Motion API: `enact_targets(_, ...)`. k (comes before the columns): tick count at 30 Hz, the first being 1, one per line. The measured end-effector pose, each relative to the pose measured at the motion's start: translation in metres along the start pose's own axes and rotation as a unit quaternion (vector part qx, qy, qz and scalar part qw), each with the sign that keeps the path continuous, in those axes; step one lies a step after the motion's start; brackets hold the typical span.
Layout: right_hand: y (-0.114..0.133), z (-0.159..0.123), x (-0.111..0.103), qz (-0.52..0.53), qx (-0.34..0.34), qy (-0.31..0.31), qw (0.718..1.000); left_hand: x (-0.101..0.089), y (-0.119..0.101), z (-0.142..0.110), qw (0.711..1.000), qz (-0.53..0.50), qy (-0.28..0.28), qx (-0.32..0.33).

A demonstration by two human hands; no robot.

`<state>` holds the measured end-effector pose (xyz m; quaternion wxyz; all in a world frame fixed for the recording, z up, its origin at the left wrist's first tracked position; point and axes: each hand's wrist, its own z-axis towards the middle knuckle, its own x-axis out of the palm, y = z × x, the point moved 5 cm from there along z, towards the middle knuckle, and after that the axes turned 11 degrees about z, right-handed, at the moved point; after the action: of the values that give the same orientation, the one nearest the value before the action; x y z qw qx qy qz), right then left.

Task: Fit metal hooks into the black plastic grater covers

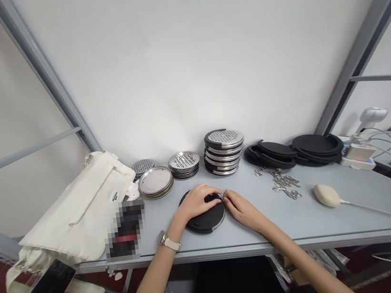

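Observation:
A round black disc with a thin metal rim lies on the table near its front edge. Draped over its top is my left hand, its thumb and fingers curled together toward the far right edge of the disc. My right hand is closed in a pinch right at that same edge; what its fingertips hold is hidden. Behind the hands stands a tall stack of round metal graters, some with black rims. Farther right lie black round covers and a cluster of small metal clips.
Left of centre are round metal plates and a stack of grater discs. A cream bag covers the table's left end, with a phone hanging by it. At right are a cream corded mouse-like object and a charger.

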<state>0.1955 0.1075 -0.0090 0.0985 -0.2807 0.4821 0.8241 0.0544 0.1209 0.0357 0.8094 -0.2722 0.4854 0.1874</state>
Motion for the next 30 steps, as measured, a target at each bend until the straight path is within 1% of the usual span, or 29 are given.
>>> enact_targets(8, 0.0013, -0.0012, 0.0003, -0.014, 0.001, 0.006, 1.000, 0.0008, 0.0007, -0.0008, 1.000, 0.019, -0.011, 0.004)
enact_targets(16, 0.0012, -0.0024, 0.0003, -0.018, -0.004, 0.006, 1.000, 0.0029, 0.0020, -0.0017, 0.999, 0.037, -0.004, 0.004)
enact_targets(23, 0.0023, -0.0031, -0.0009, -0.014, -0.003, 0.001, 1.000, 0.0036, 0.0018, -0.0007, 1.000, 0.024, 0.011, 0.003)
enact_targets(30, 0.0022, -0.0032, -0.0015, -0.008, 0.005, -0.005, 1.000, 0.0042, 0.0032, -0.0011, 0.999, 0.051, -0.005, 0.004)
